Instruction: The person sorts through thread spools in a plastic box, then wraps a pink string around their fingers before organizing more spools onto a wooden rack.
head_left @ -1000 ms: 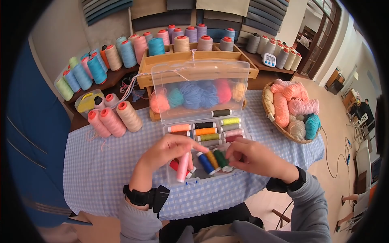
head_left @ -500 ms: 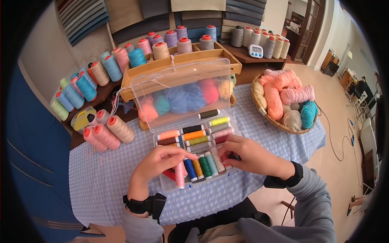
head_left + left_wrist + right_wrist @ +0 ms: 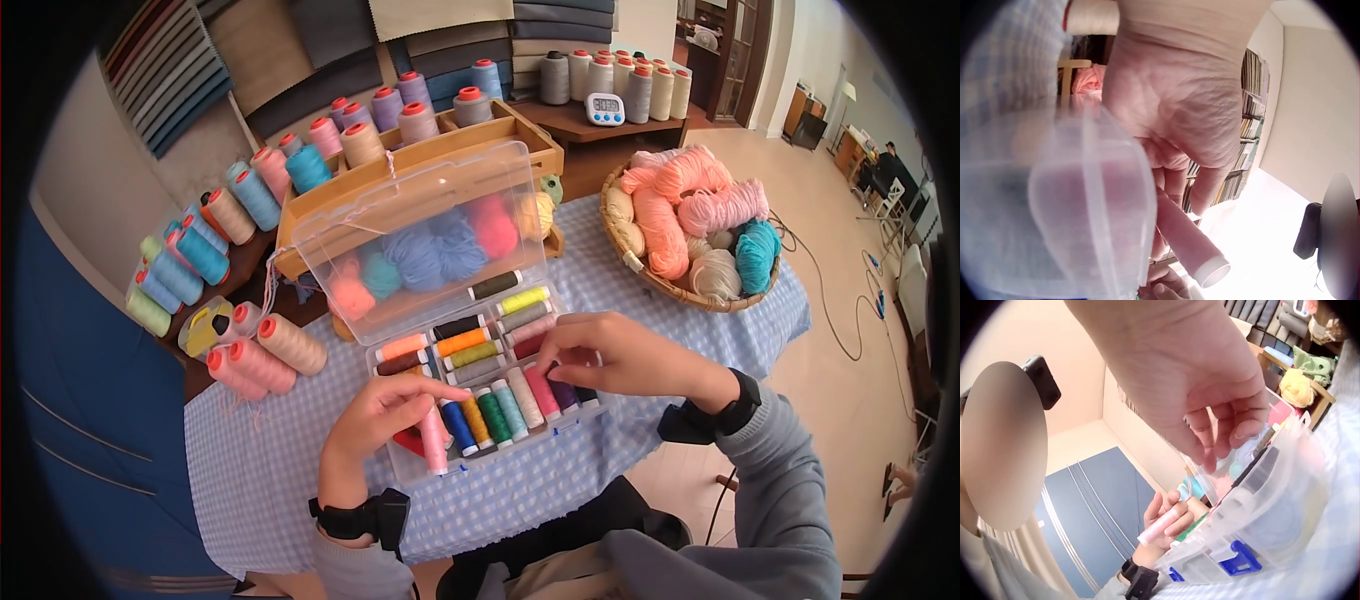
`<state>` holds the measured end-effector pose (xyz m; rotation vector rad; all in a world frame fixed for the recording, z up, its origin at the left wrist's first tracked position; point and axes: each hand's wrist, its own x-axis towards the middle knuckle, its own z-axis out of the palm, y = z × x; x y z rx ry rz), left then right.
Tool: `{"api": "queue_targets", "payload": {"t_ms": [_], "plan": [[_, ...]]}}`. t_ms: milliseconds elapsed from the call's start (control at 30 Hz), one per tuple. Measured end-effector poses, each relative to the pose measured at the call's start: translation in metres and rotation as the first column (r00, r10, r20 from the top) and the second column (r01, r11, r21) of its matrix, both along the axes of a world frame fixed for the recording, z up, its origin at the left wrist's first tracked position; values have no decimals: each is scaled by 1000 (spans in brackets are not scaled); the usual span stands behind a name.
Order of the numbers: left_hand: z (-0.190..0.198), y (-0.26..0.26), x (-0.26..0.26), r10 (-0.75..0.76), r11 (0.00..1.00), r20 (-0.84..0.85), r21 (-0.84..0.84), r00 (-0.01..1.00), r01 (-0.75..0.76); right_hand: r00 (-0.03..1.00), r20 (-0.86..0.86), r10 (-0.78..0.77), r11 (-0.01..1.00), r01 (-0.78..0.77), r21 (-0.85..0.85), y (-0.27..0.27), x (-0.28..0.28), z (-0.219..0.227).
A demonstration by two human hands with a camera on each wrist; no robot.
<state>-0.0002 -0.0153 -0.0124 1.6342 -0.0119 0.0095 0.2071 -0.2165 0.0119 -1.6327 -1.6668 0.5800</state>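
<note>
My left hand (image 3: 378,418) holds a light pink thread spool (image 3: 433,445) in its fingers, the spool hanging at the front left of a clear plastic box (image 3: 590,410). Its index finger reaches toward the gold spool (image 3: 477,420). My right hand (image 3: 625,355) hovers over the box's right side with loosely bent fingers and nothing between them, close to a purple spool (image 3: 564,396). In the front row lie blue (image 3: 458,428), green (image 3: 493,417), light blue (image 3: 510,409), cream (image 3: 525,397) and deep pink (image 3: 543,392) spools. A red spool is partly hidden beneath the left hand.
The box's clear lid (image 3: 420,240) stands raised behind it. A wicker basket (image 3: 640,275) of yarn sits at right. Large thread cones (image 3: 292,343) stand at left, and more line the shelves behind, by a wooden rack (image 3: 535,140) and a timer (image 3: 604,109).
My right hand has moved rightward along the front row, uncovering more spools. The blue, gold and green spools have shifted into a tidier row. My left hand keeps the pink spool. The head view has shifted.
</note>
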Motion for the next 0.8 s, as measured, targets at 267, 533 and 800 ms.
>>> {"api": "queue_targets", "payload": {"t_ms": [267, 533, 800], "plan": [[-3, 4, 0, -12, 998, -16, -61, 1000, 11, 932, -11, 362, 922, -359, -146, 17, -28, -8], [-5, 5, 0, -19, 999, 9, -45, 1000, 19, 902, -304, 308, 862, -399, -312, 31, 2, 14], [-8, 12, -9, 61, 954, 97, -299, 993, -29, 497, -852, 163, 946, -325, -8, 63, 76, -28]]}}
